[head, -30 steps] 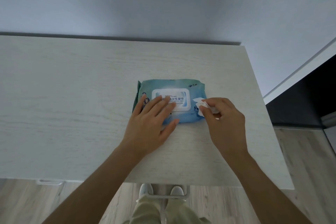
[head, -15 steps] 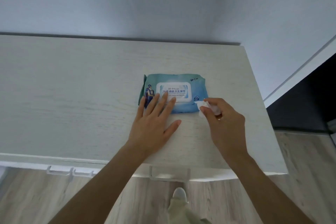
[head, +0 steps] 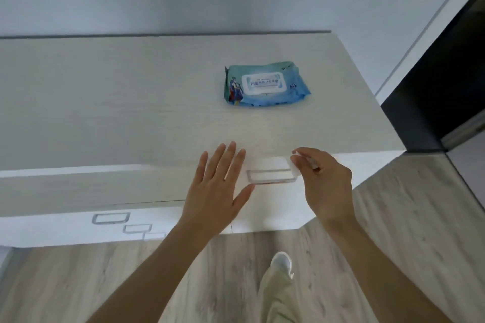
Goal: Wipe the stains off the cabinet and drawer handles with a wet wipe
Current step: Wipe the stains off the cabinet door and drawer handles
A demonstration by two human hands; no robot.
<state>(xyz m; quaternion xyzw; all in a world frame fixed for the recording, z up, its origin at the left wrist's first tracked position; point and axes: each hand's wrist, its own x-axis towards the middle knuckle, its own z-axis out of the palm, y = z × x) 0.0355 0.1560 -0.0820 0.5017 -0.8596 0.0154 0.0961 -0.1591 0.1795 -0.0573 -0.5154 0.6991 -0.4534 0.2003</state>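
The wipe (head: 271,164) is pinched at its right edge between the thumb and fingers of the right hand (head: 321,182) and held stretched just above the top handle (head: 270,177), a clear rectangular pull on the cabinet's (head: 78,191) front, right under the worktop (head: 131,99) edge. Held this way, by one edge, the sheet looks ready to drape over the handle's bar, though no contact can be told for sure. The left hand (head: 217,191) hovers just left of the handle, fingers straight and spread, holding nothing; it seems placed to steady the front or take the wipe's free end. The pack (head: 265,85) lies farther back on the worktop with its lid down, well apart from both hands. Two more handles (head: 111,218) show lower left, not yet reached.
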